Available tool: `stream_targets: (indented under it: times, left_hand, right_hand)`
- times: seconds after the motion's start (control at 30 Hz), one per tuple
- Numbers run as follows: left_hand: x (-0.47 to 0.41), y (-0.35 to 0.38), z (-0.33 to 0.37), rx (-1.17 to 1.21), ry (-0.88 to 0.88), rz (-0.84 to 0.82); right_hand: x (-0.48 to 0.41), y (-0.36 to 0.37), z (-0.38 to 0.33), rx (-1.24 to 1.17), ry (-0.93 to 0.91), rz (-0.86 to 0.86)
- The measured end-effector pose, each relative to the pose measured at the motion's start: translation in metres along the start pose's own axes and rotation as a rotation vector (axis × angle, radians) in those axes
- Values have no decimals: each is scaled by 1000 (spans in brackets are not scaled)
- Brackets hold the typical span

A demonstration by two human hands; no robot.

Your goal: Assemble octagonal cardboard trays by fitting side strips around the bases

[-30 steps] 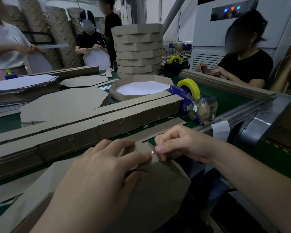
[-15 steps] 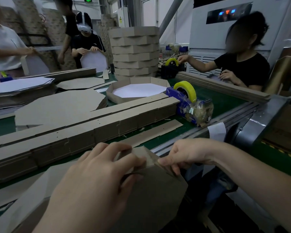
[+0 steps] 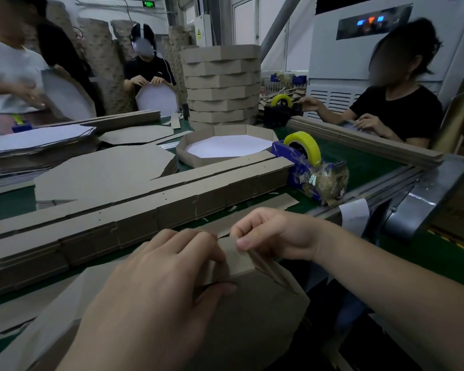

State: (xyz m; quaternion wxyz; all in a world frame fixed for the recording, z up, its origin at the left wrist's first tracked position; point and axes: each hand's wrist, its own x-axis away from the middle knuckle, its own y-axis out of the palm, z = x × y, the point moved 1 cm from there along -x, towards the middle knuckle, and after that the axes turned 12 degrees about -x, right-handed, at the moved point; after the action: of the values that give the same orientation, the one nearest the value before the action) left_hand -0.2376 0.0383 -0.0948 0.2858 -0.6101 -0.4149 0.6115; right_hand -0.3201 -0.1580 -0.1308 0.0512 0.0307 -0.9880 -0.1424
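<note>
The green belt table [image 3: 359,162] carries a long bundle of side strips [image 3: 172,199] across its near part, a loose strip [image 3: 276,203] just beside it, stacks of octagonal bases [image 3: 102,172] behind it, and, farther back, an assembled tray [image 3: 198,162], a blue tape dispenser [image 3: 308,167] and a tall stack of trays [image 3: 221,84].

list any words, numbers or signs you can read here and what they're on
Nothing here can be read.
Green lit sign near the ceiling: blurred.
Yellow warning sticker on the white cabinet: too small.
Lit displays on the big machine: blurred.

dim indoor light, bright windows behind, wide-angle edge distortion
</note>
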Motion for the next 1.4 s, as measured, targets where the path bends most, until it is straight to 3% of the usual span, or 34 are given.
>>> stream_targets:
  times: [0.17,0.37,0.73,1.03,1.3,1.4]
  left_hand:
    - [1,-8,0,-18,-10,-47]
    - [1,-2,1,20,7,-9]
    - [-2,-4,-3,48,-30,-10]
    - [-1,-3,-7,132,-66,-75]
    - [-4,-9,-5,28,44,-141]
    - [-10,-9,-1,76,10,-206]
  right_hand:
    - [-3,0,5,-100,-67,-32]
    - [-2,-3,-1,4,67,-167]
    - [-1,4,-7,-193,10,-47]
    - [3,-1,-9,-210,32,-164]
    - [5,4,-11,-107,45,-98]
    - [7,7,-11,-96,9,-60]
